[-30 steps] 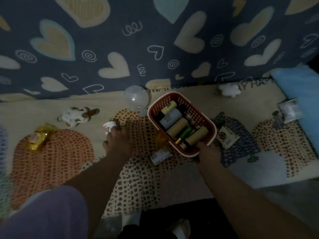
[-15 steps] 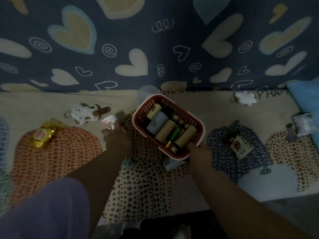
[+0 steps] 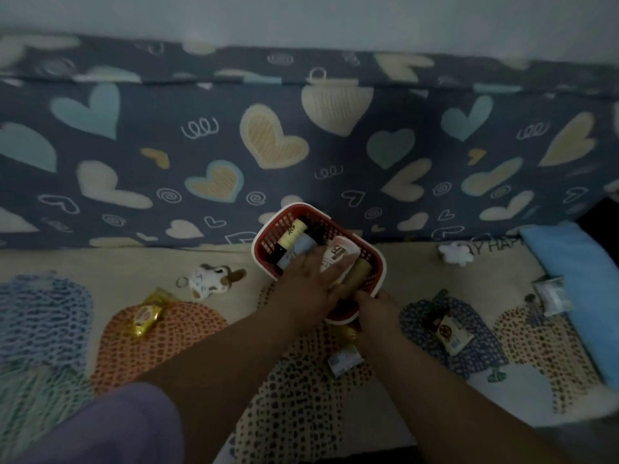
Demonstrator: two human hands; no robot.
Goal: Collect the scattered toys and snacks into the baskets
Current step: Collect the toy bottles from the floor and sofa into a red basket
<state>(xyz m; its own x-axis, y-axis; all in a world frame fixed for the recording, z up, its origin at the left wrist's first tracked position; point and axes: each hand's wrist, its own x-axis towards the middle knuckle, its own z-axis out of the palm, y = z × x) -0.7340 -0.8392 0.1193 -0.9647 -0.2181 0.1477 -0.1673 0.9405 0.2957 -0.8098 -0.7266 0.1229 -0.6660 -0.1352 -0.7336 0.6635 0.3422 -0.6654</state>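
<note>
A red basket [image 3: 268, 244] with a white rim stands on the patterned mat by the heart-print cushion wall. It holds several tubes and bottles. My left hand [image 3: 310, 284] reaches into it and holds a small white cup [image 3: 338, 254] lying on its side on top of the tubes. My right hand [image 3: 376, 309] grips the basket's near rim. Loose on the mat are a cow plush [image 3: 214, 279], a yellow snack wrapper [image 3: 145, 316], a small packet [image 3: 345, 360] and a brown-and-white packet [image 3: 450, 331].
A white fluffy toy [image 3: 455, 254] lies at the foot of the wall to the right. A clear packet [image 3: 552, 296] rests against a blue cushion [image 3: 576, 279] at the far right. My purple-clad knee [image 3: 110, 426] fills the lower left.
My left hand lifted the white cup off the mat and carried it right into the basket. My right hand stayed on the basket rim. The view tilted up.
</note>
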